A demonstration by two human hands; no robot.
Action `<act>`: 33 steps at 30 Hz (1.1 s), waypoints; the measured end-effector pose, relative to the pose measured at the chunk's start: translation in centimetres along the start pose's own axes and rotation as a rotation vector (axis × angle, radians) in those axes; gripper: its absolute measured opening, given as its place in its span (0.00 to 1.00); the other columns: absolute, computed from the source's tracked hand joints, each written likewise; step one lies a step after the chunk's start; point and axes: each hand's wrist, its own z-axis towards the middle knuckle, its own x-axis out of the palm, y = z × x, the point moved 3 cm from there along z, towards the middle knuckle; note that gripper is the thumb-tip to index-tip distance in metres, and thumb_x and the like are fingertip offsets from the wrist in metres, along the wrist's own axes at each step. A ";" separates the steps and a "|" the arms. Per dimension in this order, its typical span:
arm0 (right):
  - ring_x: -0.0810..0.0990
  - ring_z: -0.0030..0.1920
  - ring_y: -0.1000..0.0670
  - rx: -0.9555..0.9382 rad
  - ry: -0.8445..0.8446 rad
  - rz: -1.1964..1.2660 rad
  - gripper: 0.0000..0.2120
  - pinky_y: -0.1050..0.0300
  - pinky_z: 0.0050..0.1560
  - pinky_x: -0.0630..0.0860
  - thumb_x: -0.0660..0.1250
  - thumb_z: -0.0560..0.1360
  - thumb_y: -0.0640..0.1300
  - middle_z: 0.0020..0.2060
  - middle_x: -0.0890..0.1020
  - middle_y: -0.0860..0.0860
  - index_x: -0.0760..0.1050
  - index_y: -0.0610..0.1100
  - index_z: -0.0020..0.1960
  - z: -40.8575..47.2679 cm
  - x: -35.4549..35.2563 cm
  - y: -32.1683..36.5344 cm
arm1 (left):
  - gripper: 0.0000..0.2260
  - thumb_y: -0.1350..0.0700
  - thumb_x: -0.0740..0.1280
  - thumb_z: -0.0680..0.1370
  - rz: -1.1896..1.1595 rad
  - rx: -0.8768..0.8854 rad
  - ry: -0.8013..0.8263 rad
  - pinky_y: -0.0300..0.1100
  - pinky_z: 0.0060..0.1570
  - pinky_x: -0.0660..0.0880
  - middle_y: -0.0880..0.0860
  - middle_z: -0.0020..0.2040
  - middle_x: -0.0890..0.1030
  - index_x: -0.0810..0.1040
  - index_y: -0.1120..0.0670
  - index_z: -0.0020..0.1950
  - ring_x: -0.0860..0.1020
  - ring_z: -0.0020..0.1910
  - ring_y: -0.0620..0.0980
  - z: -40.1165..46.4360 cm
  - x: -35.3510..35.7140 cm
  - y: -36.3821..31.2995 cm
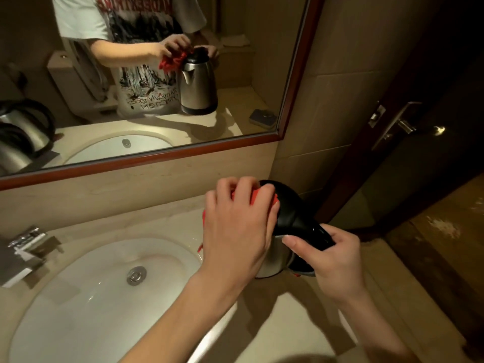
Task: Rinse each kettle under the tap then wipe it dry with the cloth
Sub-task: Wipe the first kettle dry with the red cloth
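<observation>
A steel kettle (272, 260) with a black lid and handle stands upright on the beige counter to the right of the sink. My right hand (332, 260) grips its black handle. My left hand (238, 221) presses a red cloth (258, 196) onto the lid and hides most of the kettle body. The mirror shows the same kettle (199, 85) with the cloth bunched on top. A second steel kettle (23, 134) appears only as a reflection at the mirror's left edge.
A white oval sink (78, 305) with a metal drain (136, 275) lies at left, with a chrome tap (26, 247) at its far left. The counter (282, 315) ends at right beside a dark door with a lever handle (403, 124). A wood-framed mirror (157, 158) hangs above.
</observation>
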 end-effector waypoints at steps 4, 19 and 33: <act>0.77 0.26 0.48 0.020 -0.044 -0.008 0.25 0.54 0.27 0.74 0.84 0.63 0.59 0.25 0.79 0.44 0.78 0.39 0.31 0.6 0.1 -0.1 | 0.10 0.50 0.59 0.81 0.119 0.129 0.057 0.49 0.43 0.61 0.54 0.52 0.78 0.76 0.53 0.55 0.70 0.49 0.57 1.6 0.2 -1.0; 0.73 0.24 0.54 0.038 -0.012 0.080 0.24 0.55 0.27 0.73 0.83 0.64 0.56 0.22 0.73 0.52 0.74 0.41 0.28 1.2 -0.9 -0.4 | 0.11 0.37 0.57 0.80 -0.915 -0.765 -0.318 0.60 0.52 0.73 0.56 0.51 0.75 0.72 0.43 0.53 0.76 0.50 0.63 -5.7 6.3 1.5; 0.78 0.28 0.36 0.122 -0.046 -0.016 0.24 0.37 0.28 0.77 0.80 0.58 0.62 0.24 0.77 0.43 0.79 0.41 0.31 1.5 -2.1 -2.4 | 0.13 0.55 0.54 0.85 -1.116 -1.089 -0.045 0.32 0.39 0.71 0.52 0.35 0.81 0.75 0.59 0.50 0.80 0.37 0.46 -8.6 12.6 3.3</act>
